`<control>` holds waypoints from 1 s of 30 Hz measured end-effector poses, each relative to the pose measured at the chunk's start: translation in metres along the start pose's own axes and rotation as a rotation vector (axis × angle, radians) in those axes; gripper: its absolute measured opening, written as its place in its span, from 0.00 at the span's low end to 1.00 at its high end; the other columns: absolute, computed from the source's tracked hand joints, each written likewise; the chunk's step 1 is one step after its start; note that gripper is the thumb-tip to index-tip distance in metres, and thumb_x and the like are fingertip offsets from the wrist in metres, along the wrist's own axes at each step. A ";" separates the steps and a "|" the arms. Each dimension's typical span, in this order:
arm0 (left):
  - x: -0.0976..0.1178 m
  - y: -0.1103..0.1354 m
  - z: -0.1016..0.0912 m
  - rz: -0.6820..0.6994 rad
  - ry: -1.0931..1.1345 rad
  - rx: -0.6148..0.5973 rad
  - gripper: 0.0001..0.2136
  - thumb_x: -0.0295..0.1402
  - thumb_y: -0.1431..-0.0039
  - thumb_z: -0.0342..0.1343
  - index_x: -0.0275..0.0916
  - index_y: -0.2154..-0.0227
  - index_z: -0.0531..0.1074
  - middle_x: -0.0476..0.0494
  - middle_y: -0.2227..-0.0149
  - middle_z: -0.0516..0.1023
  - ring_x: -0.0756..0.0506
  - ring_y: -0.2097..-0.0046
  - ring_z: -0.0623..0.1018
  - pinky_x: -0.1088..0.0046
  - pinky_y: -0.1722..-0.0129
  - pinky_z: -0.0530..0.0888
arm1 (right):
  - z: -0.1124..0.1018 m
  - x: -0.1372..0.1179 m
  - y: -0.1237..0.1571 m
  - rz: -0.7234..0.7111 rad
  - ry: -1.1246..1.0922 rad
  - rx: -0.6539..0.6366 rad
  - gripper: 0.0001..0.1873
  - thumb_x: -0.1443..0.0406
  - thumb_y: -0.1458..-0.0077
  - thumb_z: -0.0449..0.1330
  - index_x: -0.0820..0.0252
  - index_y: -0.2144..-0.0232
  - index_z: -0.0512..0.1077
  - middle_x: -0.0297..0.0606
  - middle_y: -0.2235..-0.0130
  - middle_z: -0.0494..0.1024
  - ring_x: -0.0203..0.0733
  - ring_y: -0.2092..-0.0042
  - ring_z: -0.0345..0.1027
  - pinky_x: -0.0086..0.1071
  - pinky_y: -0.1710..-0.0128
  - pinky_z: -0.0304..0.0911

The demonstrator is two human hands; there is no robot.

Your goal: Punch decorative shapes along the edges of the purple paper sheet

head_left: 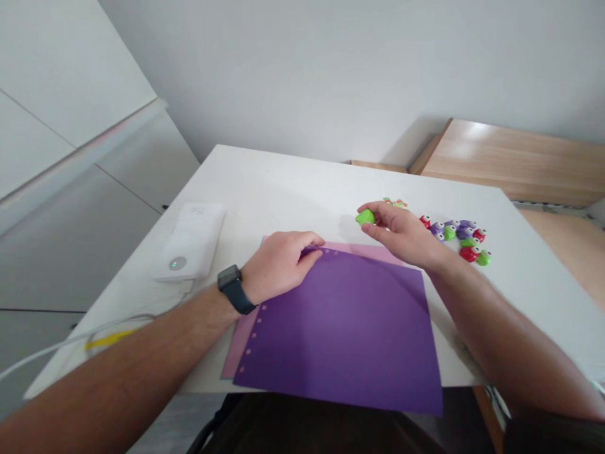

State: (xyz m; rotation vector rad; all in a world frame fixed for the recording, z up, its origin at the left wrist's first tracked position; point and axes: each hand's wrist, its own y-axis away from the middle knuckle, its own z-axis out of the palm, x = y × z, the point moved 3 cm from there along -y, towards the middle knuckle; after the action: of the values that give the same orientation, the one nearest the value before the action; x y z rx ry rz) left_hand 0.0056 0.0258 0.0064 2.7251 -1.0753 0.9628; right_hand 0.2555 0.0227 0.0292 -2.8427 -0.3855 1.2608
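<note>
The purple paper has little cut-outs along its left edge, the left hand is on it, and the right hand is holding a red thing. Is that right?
Not quite: the thing in the right hand is a small green thing, as the head view shows. The purple paper does have little cut-outs along its left edge, with the left hand on it.

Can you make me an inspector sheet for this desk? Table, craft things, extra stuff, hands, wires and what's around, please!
Surface: white table; purple paper overhangs its near edge.
Craft things: purple paper, small pink shapes along two edges, over pink paper; green piece.
Extra stuff: white device at left; red, purple and green pieces at right; tiny colourful bits.
Hands: left hand touches the purple paper's far edge; right hand holds the green piece.
Wires: white cable at left, a yellow strip beside it.
Surroundings: wall behind, white cabinets left, wooden furniture right.
</note>
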 end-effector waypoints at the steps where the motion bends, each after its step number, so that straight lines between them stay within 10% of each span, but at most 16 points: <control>1: 0.000 0.000 0.001 0.000 -0.001 -0.001 0.11 0.34 0.32 0.52 0.42 0.53 0.78 0.46 0.55 0.84 0.44 0.54 0.82 0.66 0.51 0.75 | -0.005 0.005 0.003 0.021 -0.105 0.016 0.18 0.57 0.39 0.63 0.57 0.49 0.74 0.39 0.57 0.80 0.43 0.59 0.71 0.39 0.57 0.66; 13: 0.000 0.002 0.004 -0.006 0.005 -0.011 0.11 0.37 0.32 0.52 0.42 0.54 0.78 0.45 0.54 0.84 0.42 0.52 0.82 0.62 0.49 0.76 | -0.022 0.046 0.023 0.172 -0.529 0.209 0.18 0.53 0.39 0.62 0.56 0.52 0.75 0.40 0.55 0.79 0.42 0.56 0.74 0.36 0.59 0.66; 24: 0.001 0.002 0.005 -0.002 -0.006 -0.031 0.12 0.36 0.32 0.52 0.41 0.53 0.78 0.45 0.53 0.84 0.42 0.51 0.82 0.61 0.48 0.76 | 0.021 0.028 0.024 0.117 -0.590 -0.014 0.18 0.50 0.35 0.58 0.55 0.52 0.69 0.41 0.49 0.77 0.43 0.48 0.72 0.44 0.45 0.67; 30: 0.001 0.002 0.005 0.012 -0.007 -0.023 0.12 0.36 0.32 0.52 0.42 0.54 0.78 0.44 0.53 0.84 0.42 0.52 0.82 0.62 0.49 0.76 | 0.005 0.054 0.022 0.154 -0.421 0.297 0.19 0.49 0.37 0.59 0.55 0.54 0.69 0.40 0.51 0.76 0.43 0.48 0.70 0.44 0.43 0.65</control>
State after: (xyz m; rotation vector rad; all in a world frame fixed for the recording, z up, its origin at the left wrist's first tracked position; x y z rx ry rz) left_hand 0.0073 0.0224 0.0028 2.7093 -1.0983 0.9373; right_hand 0.2919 0.0131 -0.0160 -2.3911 0.0260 1.7792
